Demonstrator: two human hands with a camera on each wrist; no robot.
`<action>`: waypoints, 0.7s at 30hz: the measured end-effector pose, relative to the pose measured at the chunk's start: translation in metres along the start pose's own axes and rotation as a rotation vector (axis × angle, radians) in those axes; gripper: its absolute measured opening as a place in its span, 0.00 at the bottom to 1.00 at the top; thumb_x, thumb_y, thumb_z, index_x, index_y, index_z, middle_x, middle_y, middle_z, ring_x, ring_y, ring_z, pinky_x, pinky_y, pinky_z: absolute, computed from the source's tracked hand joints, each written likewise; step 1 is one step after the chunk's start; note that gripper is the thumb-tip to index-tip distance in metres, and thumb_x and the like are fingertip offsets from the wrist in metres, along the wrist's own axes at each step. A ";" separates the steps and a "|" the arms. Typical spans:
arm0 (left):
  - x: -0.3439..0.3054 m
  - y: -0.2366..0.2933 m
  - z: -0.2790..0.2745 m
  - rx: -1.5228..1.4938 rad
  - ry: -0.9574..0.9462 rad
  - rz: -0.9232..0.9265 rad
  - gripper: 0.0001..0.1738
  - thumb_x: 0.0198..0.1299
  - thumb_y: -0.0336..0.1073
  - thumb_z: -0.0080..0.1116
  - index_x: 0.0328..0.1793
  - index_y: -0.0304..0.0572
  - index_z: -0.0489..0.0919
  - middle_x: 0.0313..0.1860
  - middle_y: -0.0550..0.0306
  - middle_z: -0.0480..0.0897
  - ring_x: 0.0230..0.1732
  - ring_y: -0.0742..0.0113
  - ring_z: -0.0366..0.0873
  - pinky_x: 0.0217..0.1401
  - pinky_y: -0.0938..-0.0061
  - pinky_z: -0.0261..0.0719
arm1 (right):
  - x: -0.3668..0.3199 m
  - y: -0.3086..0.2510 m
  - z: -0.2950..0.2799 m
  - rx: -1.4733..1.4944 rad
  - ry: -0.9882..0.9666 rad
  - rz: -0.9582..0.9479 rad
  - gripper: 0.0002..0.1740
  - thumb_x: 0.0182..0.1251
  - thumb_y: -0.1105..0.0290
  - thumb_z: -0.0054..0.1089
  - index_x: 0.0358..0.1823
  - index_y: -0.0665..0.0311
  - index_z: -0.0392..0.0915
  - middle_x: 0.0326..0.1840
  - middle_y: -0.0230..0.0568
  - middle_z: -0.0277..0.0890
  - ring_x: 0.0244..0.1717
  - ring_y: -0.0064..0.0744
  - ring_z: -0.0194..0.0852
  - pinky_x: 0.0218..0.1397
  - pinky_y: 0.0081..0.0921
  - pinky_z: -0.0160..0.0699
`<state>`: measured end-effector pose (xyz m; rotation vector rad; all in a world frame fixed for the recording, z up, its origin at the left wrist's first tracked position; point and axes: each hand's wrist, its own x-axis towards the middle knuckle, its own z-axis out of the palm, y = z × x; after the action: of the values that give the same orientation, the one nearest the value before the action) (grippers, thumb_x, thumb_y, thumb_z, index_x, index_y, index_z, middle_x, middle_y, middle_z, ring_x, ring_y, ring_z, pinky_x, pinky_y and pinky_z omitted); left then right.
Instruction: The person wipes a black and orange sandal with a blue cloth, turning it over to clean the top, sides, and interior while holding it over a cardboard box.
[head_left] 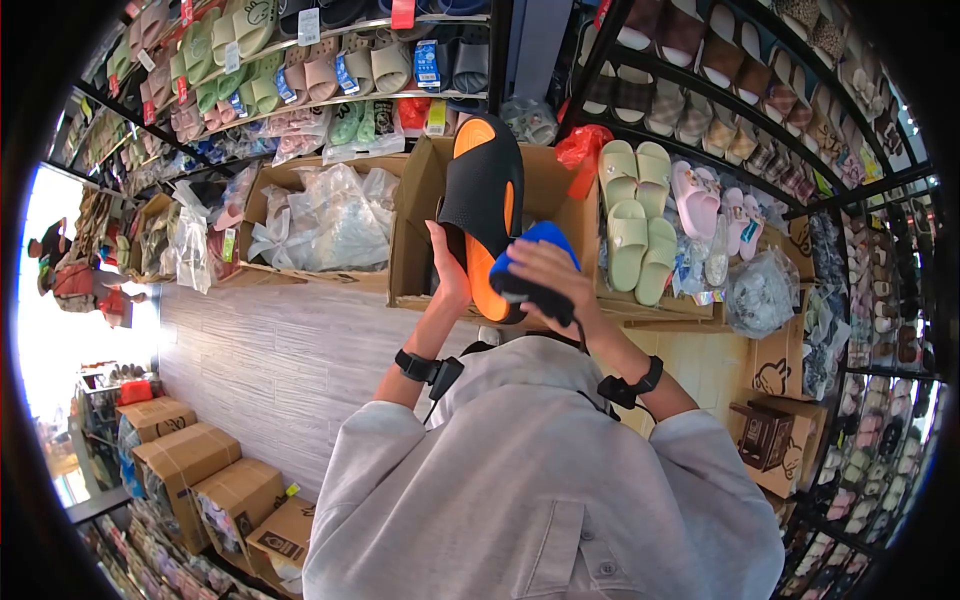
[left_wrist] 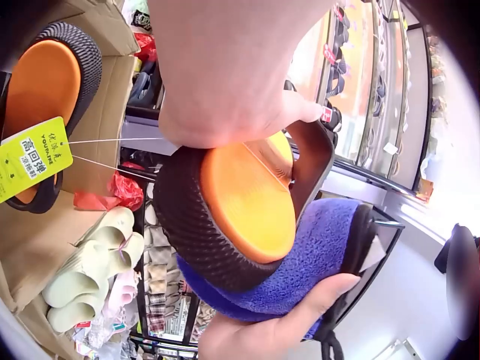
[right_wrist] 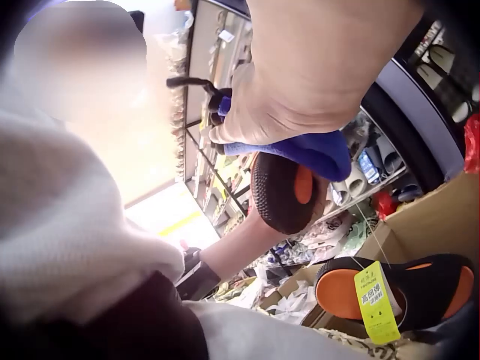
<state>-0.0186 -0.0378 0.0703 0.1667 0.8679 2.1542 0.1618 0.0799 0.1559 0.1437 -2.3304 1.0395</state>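
My left hand (head_left: 452, 268) holds a black slide sandal (head_left: 480, 195) with an orange footbed by its side. In the left wrist view its ridged black sole edge and orange heel (left_wrist: 251, 206) face the camera. My right hand (head_left: 552, 275) grips a fuzzy blue cloth pad (left_wrist: 322, 236) with black trim and a dangling black cord. The pad lies against the sandal's heel end, its thumb side showing in the left wrist view. A second black-and-orange slide (right_wrist: 435, 292) with a yellow-green tag (right_wrist: 376, 300) sits in the cardboard box, a thin string running from it.
An open cardboard box (head_left: 412, 255) stands below the sandal. Left of it is a box of plastic-wrapped goods (head_left: 330, 220); to the right, pale green slides (head_left: 640, 220) and pink slides (head_left: 697, 200). Racks of slippers rise behind, and closed cartons (head_left: 190, 460) line the lower left.
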 end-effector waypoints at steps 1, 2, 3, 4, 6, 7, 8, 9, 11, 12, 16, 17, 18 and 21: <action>0.001 0.000 0.001 -0.019 0.010 -0.001 0.56 0.78 0.83 0.37 0.90 0.42 0.67 0.83 0.52 0.76 0.80 0.53 0.76 0.85 0.56 0.72 | 0.001 0.003 0.001 0.023 0.062 0.066 0.30 0.71 0.66 0.78 0.74 0.62 0.84 0.80 0.48 0.80 0.82 0.51 0.76 0.86 0.54 0.67; 0.002 -0.001 0.003 -0.037 0.019 -0.003 0.54 0.79 0.82 0.37 0.89 0.42 0.67 0.83 0.53 0.76 0.80 0.54 0.76 0.85 0.56 0.72 | 0.002 0.005 0.003 0.046 0.126 0.132 0.30 0.71 0.66 0.78 0.73 0.63 0.84 0.80 0.48 0.80 0.82 0.52 0.77 0.86 0.55 0.68; 0.001 -0.001 0.005 -0.056 0.028 -0.007 0.53 0.81 0.80 0.36 0.89 0.42 0.68 0.84 0.54 0.76 0.80 0.55 0.76 0.85 0.57 0.71 | 0.004 0.003 0.003 0.015 0.128 0.137 0.30 0.70 0.68 0.78 0.73 0.62 0.85 0.80 0.47 0.80 0.83 0.53 0.75 0.86 0.55 0.67; -0.002 0.005 0.017 -0.054 0.033 -0.021 0.53 0.81 0.80 0.37 0.89 0.42 0.68 0.84 0.53 0.76 0.80 0.55 0.76 0.85 0.57 0.71 | 0.007 -0.002 0.002 -0.045 0.100 0.096 0.30 0.70 0.67 0.78 0.73 0.62 0.85 0.80 0.46 0.80 0.83 0.52 0.75 0.86 0.55 0.67; -0.010 0.017 0.039 -0.050 0.045 -0.055 0.53 0.80 0.80 0.37 0.89 0.42 0.68 0.84 0.53 0.76 0.80 0.55 0.76 0.85 0.57 0.72 | 0.009 -0.018 0.003 -0.165 0.047 0.019 0.31 0.70 0.66 0.79 0.73 0.61 0.85 0.80 0.44 0.80 0.84 0.51 0.73 0.86 0.55 0.67; -0.009 0.015 0.037 -0.091 0.014 -0.065 0.53 0.80 0.80 0.37 0.89 0.42 0.68 0.84 0.53 0.76 0.80 0.55 0.76 0.85 0.57 0.72 | 0.009 -0.022 0.004 -0.164 0.005 -0.041 0.32 0.68 0.63 0.80 0.74 0.59 0.85 0.80 0.40 0.80 0.84 0.48 0.72 0.86 0.55 0.66; -0.006 0.012 0.032 -0.130 -0.016 -0.075 0.53 0.80 0.80 0.37 0.89 0.41 0.68 0.83 0.53 0.76 0.80 0.55 0.76 0.85 0.57 0.72 | 0.008 -0.025 0.003 -0.165 -0.046 -0.091 0.34 0.67 0.60 0.81 0.74 0.59 0.85 0.79 0.39 0.81 0.83 0.46 0.73 0.85 0.55 0.66; -0.004 0.011 0.031 -0.169 -0.046 -0.083 0.53 0.80 0.80 0.37 0.89 0.41 0.68 0.83 0.53 0.76 0.80 0.55 0.76 0.85 0.57 0.72 | 0.008 -0.025 0.001 -0.155 -0.081 -0.119 0.33 0.67 0.60 0.81 0.74 0.59 0.85 0.79 0.39 0.81 0.83 0.46 0.73 0.86 0.55 0.66; -0.002 0.010 0.027 -0.091 -0.009 -0.084 0.55 0.79 0.82 0.35 0.90 0.42 0.66 0.83 0.52 0.76 0.80 0.54 0.76 0.85 0.56 0.73 | 0.003 -0.015 -0.003 -0.093 -0.076 -0.084 0.32 0.69 0.62 0.80 0.74 0.59 0.85 0.79 0.41 0.82 0.83 0.47 0.74 0.86 0.54 0.66; -0.002 0.010 0.026 -0.052 0.010 -0.084 0.56 0.78 0.83 0.35 0.90 0.43 0.66 0.83 0.51 0.76 0.80 0.53 0.76 0.85 0.55 0.73 | 0.002 -0.007 -0.004 -0.042 -0.035 -0.022 0.31 0.70 0.62 0.79 0.74 0.60 0.85 0.79 0.42 0.82 0.83 0.48 0.75 0.87 0.53 0.67; -0.002 0.010 0.025 0.002 -0.022 -0.066 0.55 0.78 0.83 0.36 0.88 0.42 0.68 0.82 0.52 0.77 0.79 0.54 0.77 0.84 0.56 0.73 | 0.004 0.008 -0.001 0.032 0.166 0.185 0.31 0.69 0.69 0.78 0.74 0.64 0.84 0.79 0.46 0.82 0.83 0.52 0.75 0.86 0.54 0.68; -0.002 0.010 0.027 -0.011 -0.020 -0.067 0.55 0.78 0.83 0.37 0.88 0.42 0.68 0.81 0.53 0.78 0.78 0.55 0.78 0.83 0.56 0.74 | 0.004 0.006 0.001 -0.040 0.147 0.144 0.31 0.69 0.68 0.78 0.74 0.64 0.84 0.79 0.46 0.82 0.83 0.52 0.75 0.86 0.54 0.68; -0.002 0.010 0.029 -0.024 -0.019 -0.070 0.55 0.78 0.83 0.38 0.88 0.42 0.69 0.80 0.53 0.79 0.78 0.55 0.78 0.82 0.56 0.75 | 0.007 -0.003 0.002 -0.113 0.128 0.105 0.31 0.70 0.68 0.78 0.74 0.64 0.84 0.79 0.46 0.81 0.83 0.52 0.74 0.85 0.54 0.68; 0.000 0.009 0.027 -0.029 -0.015 -0.062 0.54 0.77 0.83 0.41 0.87 0.43 0.70 0.78 0.55 0.80 0.75 0.57 0.79 0.80 0.58 0.77 | 0.006 -0.023 0.004 -0.202 -0.016 -0.040 0.32 0.69 0.68 0.77 0.75 0.62 0.84 0.79 0.43 0.81 0.84 0.48 0.73 0.86 0.52 0.65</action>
<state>-0.0136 -0.0274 0.0963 0.1387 0.8221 2.1042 0.1621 0.0615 0.1722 0.1206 -2.4205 0.7808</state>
